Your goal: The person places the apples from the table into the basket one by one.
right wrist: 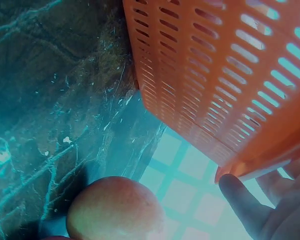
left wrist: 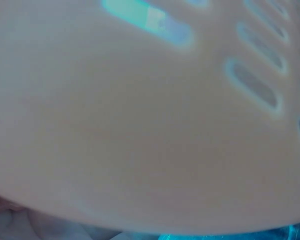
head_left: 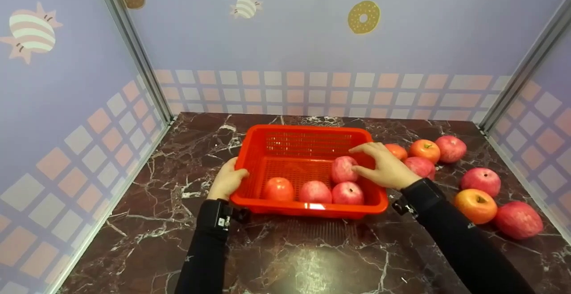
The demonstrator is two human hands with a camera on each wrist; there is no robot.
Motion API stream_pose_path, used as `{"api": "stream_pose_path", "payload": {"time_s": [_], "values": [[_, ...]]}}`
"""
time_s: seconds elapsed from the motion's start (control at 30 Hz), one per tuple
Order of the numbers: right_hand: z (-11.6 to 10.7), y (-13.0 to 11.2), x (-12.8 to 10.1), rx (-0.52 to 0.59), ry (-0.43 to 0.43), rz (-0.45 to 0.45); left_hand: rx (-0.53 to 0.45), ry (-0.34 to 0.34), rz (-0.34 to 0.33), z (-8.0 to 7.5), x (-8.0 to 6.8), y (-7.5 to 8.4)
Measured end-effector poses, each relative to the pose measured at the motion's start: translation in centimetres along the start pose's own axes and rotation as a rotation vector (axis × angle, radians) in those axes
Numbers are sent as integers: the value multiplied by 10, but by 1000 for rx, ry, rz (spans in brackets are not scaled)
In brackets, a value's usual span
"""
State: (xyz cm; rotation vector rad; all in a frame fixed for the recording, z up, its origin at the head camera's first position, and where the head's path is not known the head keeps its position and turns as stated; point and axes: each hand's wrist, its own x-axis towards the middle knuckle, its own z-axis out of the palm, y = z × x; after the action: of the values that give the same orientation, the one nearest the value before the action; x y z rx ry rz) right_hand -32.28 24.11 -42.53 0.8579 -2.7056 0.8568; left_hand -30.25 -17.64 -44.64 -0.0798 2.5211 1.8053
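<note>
Red plastic basket sits mid-table on the dark marbled top, and both hands are on it. The left hand is at the basket's left wall, fingers curled over the rim and gripping it. From the left wrist view that wall fills nearly everything, pale and blurred, slotted holes off to the right.

Over on the other side, the right hand reaches across the basket's right rim, fingers spread and fairly straight, resting on an apple that lies inside against the right wall. It looks more like a touch than a clench. The right wrist view shows the slotted orange-red wall from outside, a thumb just under its rim, and one apple on the table close below.

Inside the basket, three more apples line the near wall: one at the left, one in the middle, one at the right.

Outside, to the right, a loose cluster of apples: three near the hand, then a pink one, an orange-yellow one and a red one toward the near right corner.

No writing, brand or label can be read anywhere; the walls carry only doughnut and striped cartoon stickers above a chequered band.
</note>
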Motion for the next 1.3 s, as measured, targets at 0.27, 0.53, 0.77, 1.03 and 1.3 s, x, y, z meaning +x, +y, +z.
{"api": "stream_pose_path", "payload": {"time_s": [0.27,0.53,0.77,1.03,1.3], "values": [[0,5,-17,61,146,-27,-16,-2,-1,1,0,0],[3,13,-33,125,281,-45,-21,-6,-12,1,0,1],[-1,16,-48,140,360,35,-21,-11,-7,1,0,0],[-18,20,-64,69,381,153,-27,-8,10,1,0,-1],[-46,25,-81,26,376,242,-30,-8,5,2,0,0]]}}
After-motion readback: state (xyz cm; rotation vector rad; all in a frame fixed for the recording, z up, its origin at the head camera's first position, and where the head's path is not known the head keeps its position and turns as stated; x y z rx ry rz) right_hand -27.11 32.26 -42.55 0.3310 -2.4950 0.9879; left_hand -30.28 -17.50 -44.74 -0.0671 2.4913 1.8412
